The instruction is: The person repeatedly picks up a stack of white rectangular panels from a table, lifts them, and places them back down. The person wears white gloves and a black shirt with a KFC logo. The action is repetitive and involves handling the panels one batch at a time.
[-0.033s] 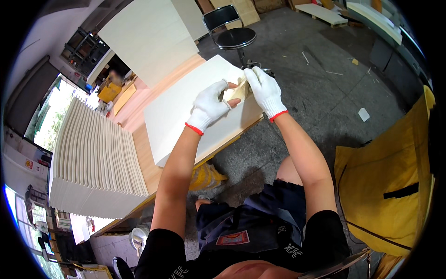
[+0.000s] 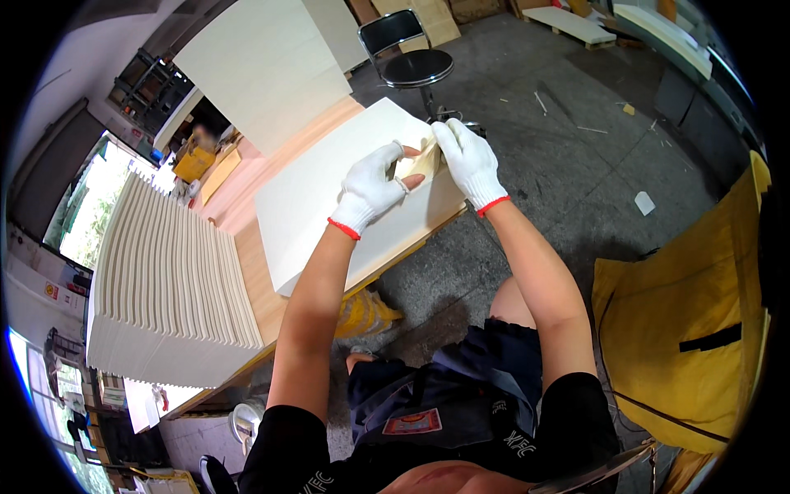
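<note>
On the wood-grained desk [image 2: 257, 270], above the frame's centre, a smooth, rectangular white board [image 2: 317, 198] is laid. At its upper right, a thin, creased, pale-yellow sheet [image 2: 429, 158] is clamped by the knit-gloved right hand [image 2: 467, 162]; beside it, the left hand's [image 2: 370, 185] bare thumb and finger are spread. A red printed label [image 2: 413, 421] is borne by the dark clothing [image 2: 461, 383].

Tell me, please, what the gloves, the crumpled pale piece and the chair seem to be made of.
Gloves: matte knitted yarn, by the ribbed cuffs.
Crumpled pale piece: thin folds suggest paper, film or cloth, finish unclear.
Chair: chrome-like metal with bright reflections; glossy black seat, perhaps vinyl.
</note>
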`<state>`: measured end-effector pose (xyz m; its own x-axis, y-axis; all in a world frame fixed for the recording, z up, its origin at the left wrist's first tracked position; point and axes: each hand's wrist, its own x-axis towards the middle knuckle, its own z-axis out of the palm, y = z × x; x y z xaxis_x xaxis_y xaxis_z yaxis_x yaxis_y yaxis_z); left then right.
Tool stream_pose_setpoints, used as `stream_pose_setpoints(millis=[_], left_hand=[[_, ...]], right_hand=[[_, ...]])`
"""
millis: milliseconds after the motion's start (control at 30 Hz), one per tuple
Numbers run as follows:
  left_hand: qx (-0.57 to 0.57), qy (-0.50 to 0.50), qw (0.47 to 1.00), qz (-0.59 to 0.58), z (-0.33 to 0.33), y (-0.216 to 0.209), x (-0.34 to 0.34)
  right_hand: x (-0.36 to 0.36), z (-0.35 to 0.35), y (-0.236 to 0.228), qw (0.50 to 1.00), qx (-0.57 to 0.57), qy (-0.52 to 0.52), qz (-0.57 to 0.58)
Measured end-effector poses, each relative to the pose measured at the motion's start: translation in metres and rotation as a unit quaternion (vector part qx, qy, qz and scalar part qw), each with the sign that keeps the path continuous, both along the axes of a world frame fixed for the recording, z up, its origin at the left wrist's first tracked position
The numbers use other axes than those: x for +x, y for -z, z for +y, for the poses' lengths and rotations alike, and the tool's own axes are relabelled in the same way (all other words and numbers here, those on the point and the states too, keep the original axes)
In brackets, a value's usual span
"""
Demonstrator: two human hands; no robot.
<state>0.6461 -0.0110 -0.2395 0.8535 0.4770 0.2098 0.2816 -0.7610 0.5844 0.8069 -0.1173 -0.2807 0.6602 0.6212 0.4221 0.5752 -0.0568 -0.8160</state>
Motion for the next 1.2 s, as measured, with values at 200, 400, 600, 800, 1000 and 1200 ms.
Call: stream_pose_setpoints(millis=[200,400,600,800,1000,1200], left_hand=[[-0.014,-0.008,1.000,0.019,0.0007,-0.0028,-0.0004],[0.017,0.032,0.995,-0.093,0.0034,0.0023,-0.0033],[0.025,0.013,1.000,-0.001,-0.0021,-0.0024,-0.0001],[0.023,-0.010,1.000,0.009,-0.0043,-0.0052,0.0004],[0.010,0.005,1.000,-0.014,0.0009,-0.0002,0.0006],[-0.021,-0.015,0.999,0.029,-0.0017,-0.0067,0.0002]], right_hand=[[-0.0017,-0.0036,-0.0025,1.000,-0.006,-0.004,0.023],[-0.0027,-0.0016,-0.0042,1.000,-0.006,0.004,-0.001],[0.0016,0.0012,0.0019,1.000,-0.012,0.007,-0.016],[-0.0011,-0.0016,0.0003,1.000,0.004,0.008,-0.009],[-0.0010,-0.0015,0.0009,1.000,0.007,0.008,-0.005],[-0.0012,-0.0014,0.0015,1.000,0.009,0.010,-0.006]])
